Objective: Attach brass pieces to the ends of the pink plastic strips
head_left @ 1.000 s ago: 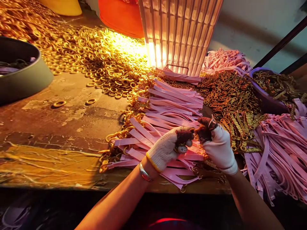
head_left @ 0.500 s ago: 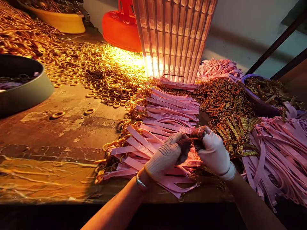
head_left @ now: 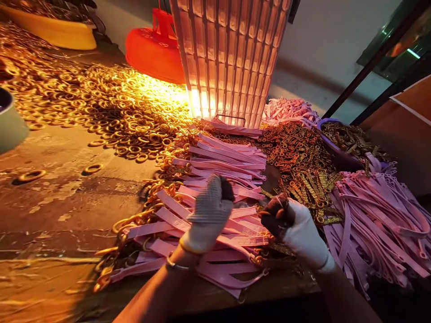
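Observation:
Both of my hands wear whitish gloves with dark fingertips. My left hand is raised above the middle of the pink straps, its back toward the camera; most of its fingers are hidden behind it. To its right, my right hand is closed, fingers pinched together near the right ends of the straps, and whatever lies between them is too small and dark to name. Gold rings are attached along the straps' left ends. Gold clasps lie heaped behind my right hand.
Loose rings cover the back left below a red lamp. A ribbed panel stands behind the straps. More pink straps are piled at right, near a purple basin. A yellow basin sits back left.
My hands have parted: the left has moved left and turned upward, while the right has stayed closed and is slightly lower. The whole view has shifted to the right.

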Available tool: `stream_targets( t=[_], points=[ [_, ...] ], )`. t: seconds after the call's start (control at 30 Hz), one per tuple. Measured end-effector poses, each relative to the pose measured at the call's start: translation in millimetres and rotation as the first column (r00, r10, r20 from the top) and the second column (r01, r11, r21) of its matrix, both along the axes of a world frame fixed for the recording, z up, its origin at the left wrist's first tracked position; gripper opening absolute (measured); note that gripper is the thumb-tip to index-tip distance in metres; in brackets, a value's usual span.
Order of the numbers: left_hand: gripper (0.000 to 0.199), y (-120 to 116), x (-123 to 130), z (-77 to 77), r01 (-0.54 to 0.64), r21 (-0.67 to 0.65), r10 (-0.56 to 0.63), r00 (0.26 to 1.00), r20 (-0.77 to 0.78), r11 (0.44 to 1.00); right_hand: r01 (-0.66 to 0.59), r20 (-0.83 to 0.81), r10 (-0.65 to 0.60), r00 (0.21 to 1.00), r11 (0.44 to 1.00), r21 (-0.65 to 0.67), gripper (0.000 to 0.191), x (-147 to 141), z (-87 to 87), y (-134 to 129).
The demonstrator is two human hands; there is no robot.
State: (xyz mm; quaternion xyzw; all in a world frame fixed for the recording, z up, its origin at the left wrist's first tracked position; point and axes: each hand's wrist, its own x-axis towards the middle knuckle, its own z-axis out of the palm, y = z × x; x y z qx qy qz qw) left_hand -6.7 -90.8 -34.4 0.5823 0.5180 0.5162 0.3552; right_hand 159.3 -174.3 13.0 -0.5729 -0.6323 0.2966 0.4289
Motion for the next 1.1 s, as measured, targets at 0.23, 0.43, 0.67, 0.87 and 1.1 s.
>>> stream_targets(
  t=[0.23,0.43,0.67,0.87,1.1],
  points=[
    [0.024,-12.2,-26.6,7.8,0.621,-0.269,-0.269,0.633,0.726,0.736,0.0,0.129,-0.033,0.991,0.968,0.249,0.006,5.9,-13.9,-0.2],
    [0.034,-33.9,-13.5,-14.2,0.778,-0.308,-0.194,0.476,0.857,0.547,-0.093,0.711,-0.329,0.622,0.87,0.484,0.02,6.9,-26.1,-3.7],
    [0.031,-38.3,5.5,-14.0,0.782,-0.215,-0.398,0.508,0.764,0.586,-0.114,0.789,-0.409,0.459,0.853,0.509,0.016,1.9,-44.2,-1.7],
    [0.031,-44.1,6.8,-14.4,0.702,-0.3,-0.33,0.611,0.719,0.646,-0.177,0.722,-0.164,0.672,0.911,0.372,0.037,-4.4,-40.9,-9.6],
    [0.038,-35.5,-8.4,-11.1,0.589,-0.382,-0.39,0.785,0.482,0.713,-0.041,0.645,-0.107,0.757,0.977,0.211,0.038,8.5,-18.1,-11.9]
  ],
)
